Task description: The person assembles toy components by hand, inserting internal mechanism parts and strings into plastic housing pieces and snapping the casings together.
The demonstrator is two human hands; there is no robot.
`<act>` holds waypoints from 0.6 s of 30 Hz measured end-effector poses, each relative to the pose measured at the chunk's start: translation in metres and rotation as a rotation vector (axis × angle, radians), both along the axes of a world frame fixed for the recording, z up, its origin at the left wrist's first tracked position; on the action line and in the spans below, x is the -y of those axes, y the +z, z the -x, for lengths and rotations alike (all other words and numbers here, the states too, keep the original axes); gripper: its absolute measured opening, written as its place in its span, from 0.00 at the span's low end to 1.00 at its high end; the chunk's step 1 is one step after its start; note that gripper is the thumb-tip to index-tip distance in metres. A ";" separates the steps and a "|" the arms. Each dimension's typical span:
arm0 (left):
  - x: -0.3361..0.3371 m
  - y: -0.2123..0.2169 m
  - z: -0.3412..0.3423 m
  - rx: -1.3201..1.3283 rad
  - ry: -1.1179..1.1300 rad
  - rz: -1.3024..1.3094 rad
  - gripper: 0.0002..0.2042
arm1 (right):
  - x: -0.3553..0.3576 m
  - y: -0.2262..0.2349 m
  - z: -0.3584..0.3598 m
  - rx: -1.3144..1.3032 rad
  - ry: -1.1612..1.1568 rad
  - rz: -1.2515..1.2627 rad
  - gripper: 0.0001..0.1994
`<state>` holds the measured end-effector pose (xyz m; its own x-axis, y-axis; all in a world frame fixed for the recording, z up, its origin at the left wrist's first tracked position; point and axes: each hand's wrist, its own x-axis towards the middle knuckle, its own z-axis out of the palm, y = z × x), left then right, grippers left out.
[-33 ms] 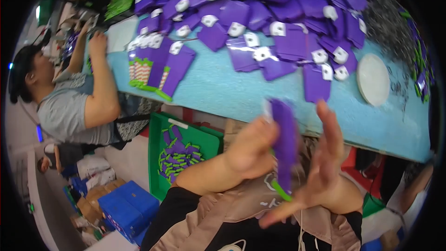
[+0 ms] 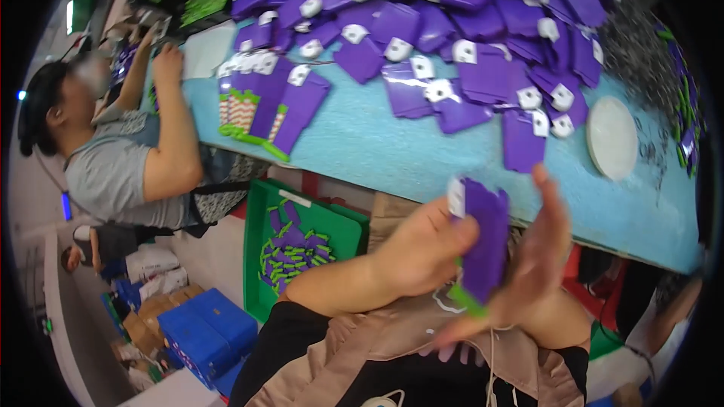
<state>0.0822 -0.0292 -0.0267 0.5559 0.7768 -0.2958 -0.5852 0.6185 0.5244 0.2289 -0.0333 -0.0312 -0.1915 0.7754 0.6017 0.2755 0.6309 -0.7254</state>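
Observation:
My left hand (image 2: 431, 245) grips a flat purple pouch (image 2: 484, 240) by its left edge, thumb across its face. The pouch has a white hang tab at its top and a bright green strip at its lower end. My right hand (image 2: 534, 260) stands just to its right, palm toward it, with thumb and fingers spread; motion blurs it, and whether it touches the pouch I cannot tell. Beyond my hands, similar purple pouches (image 2: 475, 22) lie heaped on the table. Several filled ones (image 2: 256, 102), showing green and red-white striped contents, lie overlapped at the left.
The blue table (image 2: 354, 139) carries a round white lid-like disc (image 2: 612, 138) and a dark heap of thin pieces (image 2: 645, 49) at right. A green bin (image 2: 256, 215) holding purple-and-green items stands below left. Blue boxes (image 2: 207, 332) sit on the floor. A co-worker (image 2: 132, 151) works at left.
The pouch has turned from nearly edge-on to show more of its broad face, and has shifted slightly right with my left hand. My right hand stays spread beside it.

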 end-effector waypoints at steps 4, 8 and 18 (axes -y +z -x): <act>-0.029 0.004 0.056 -0.761 0.332 -0.457 0.08 | -0.018 0.007 -0.020 0.422 -0.177 0.221 0.42; -0.088 0.004 0.110 -1.889 0.358 -1.198 0.13 | -0.020 0.006 -0.003 0.802 -0.382 0.125 0.29; -0.119 0.013 0.132 -2.193 0.430 -1.315 0.21 | -0.008 0.010 -0.030 0.562 -0.459 0.128 0.12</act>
<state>-0.0499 0.0902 -0.0137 0.1643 0.8584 0.4860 0.9715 -0.2261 0.0710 0.2586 -0.0256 -0.0207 -0.0837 0.9093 0.4076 0.8432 0.2826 -0.4573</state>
